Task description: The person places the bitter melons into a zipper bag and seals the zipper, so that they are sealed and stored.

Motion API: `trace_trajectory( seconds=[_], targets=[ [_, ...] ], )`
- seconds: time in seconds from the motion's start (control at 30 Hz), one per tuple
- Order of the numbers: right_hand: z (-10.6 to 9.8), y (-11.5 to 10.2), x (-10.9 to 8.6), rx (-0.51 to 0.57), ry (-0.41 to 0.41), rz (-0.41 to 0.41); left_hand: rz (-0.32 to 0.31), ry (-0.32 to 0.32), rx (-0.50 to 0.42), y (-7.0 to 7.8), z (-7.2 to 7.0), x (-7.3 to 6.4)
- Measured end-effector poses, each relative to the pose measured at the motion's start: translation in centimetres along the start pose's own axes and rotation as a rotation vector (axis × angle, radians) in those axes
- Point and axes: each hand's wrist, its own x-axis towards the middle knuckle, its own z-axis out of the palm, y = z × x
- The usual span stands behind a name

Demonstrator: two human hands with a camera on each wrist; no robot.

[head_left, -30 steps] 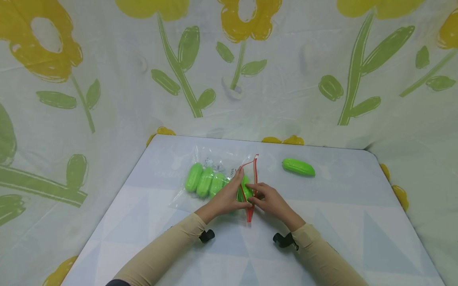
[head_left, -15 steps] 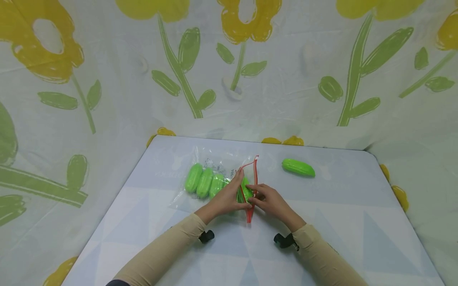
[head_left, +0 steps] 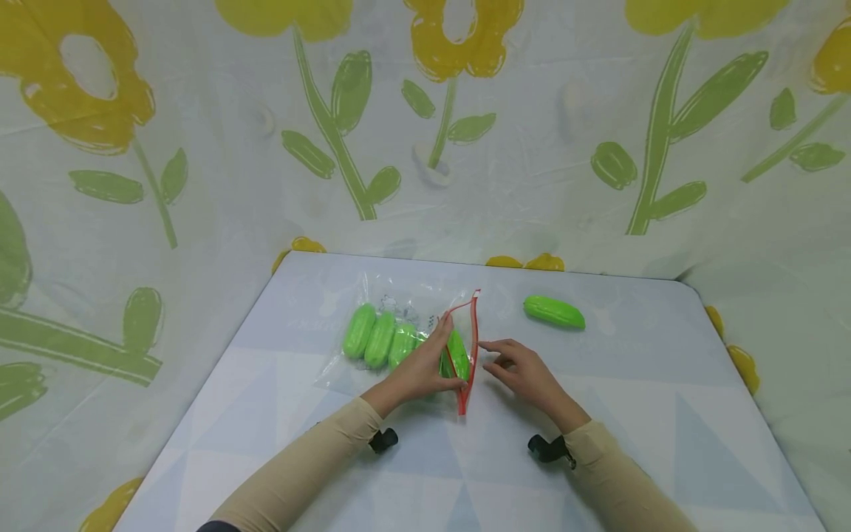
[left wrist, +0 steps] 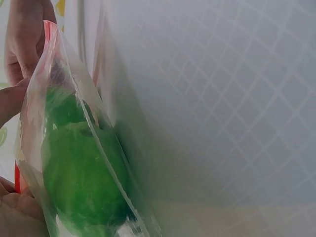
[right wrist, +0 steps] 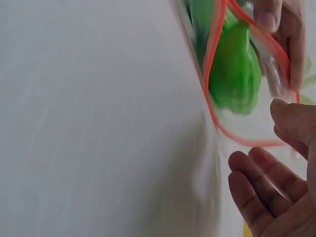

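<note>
A clear zip bag (head_left: 412, 288) with a red seal strip lies on the table in the head view, its mouth facing right. Several glossy green cucumber-shaped pieces (head_left: 360, 330) lie side by side inside it. One more green piece (right wrist: 237, 69) lies just inside the mouth. My left hand (head_left: 419, 366) grips the near rim of the bag, thumb and fingers spread along the mouth, which stands apart. Just right of the red strip is my right hand (head_left: 521, 369), holding nothing, fingers loosely bent and apart from the bag. A separate green cucumber-shaped piece (head_left: 555, 312) lies farther back, to the right.
The pale table (head_left: 631, 458) has a blue triangle pattern. Its back edge meets a hanging white cloth (head_left: 518, 192) printed with yellow flowers, which also closes off both sides. Black wrist cameras (head_left: 548, 448) sit under both forearms.
My right hand has let go of the green piece in the bag's mouth and drawn back to the right. My left hand and the bag keep their place.
</note>
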Motion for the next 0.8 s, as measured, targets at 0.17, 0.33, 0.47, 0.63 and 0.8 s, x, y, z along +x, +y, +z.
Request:
trace_trajectory(
  seconds=[0.17,0.33,0.47,0.63,0.8],
  targets=[
    [-1.4,1.9,-0.5,-0.033,0.057,0.009,-0.006,-0.009,0.008,0.0,0.1,0.0],
    [-3.4,4.1,-0.7,-0.022,0.134,-0.001,-0.007,-0.011,0.013,0.0,0.0,0.0],
    [-5.1,5.5,-0.9,-0.037,0.213,-0.031,-0.008,-0.012,0.015,0.0,0.0,0.0],
    [-6.9,7.0,-0.9,-0.098,0.303,-0.035,-0.009,-0.013,0.022,0.0,0.0,0.0],
    [-8.3,7.8,-0.5,-0.115,0.367,0.016,-0.004,-0.013,0.028,0.0,0.0,-0.1]
  ],
)
